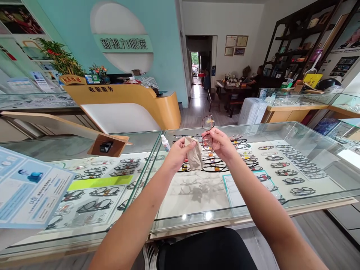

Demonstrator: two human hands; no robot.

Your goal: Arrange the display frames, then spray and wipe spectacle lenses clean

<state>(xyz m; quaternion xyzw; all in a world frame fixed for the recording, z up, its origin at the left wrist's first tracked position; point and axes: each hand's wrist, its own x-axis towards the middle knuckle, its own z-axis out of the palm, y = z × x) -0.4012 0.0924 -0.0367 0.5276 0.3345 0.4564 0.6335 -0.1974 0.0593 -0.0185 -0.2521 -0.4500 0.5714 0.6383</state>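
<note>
Above the glass display case [194, 210] both of my hands are raised. A beige cleaning cloth [194, 157] hangs from my left hand [180, 152], pinched between thumb and fingers. My right hand [222, 143] grips a pair of dark reddish eyeglasses [208, 123] near the bridge, turned so one lens is above the other. The lower lens appears speckled with droplets. Cloth and glasses are close together; whether they touch I cannot tell. Just left of my left hand stands a small white spray bottle [165, 143] on the glass top.
Rows of eyeglass frames [287, 172] lie inside the case. At left are a wooden stand [109, 144] and a blue-white leaflet [30, 187]. Beyond are a curved yellow counter [165, 108], a pale suitcase [251, 114] and a person [256, 77] seated at a table.
</note>
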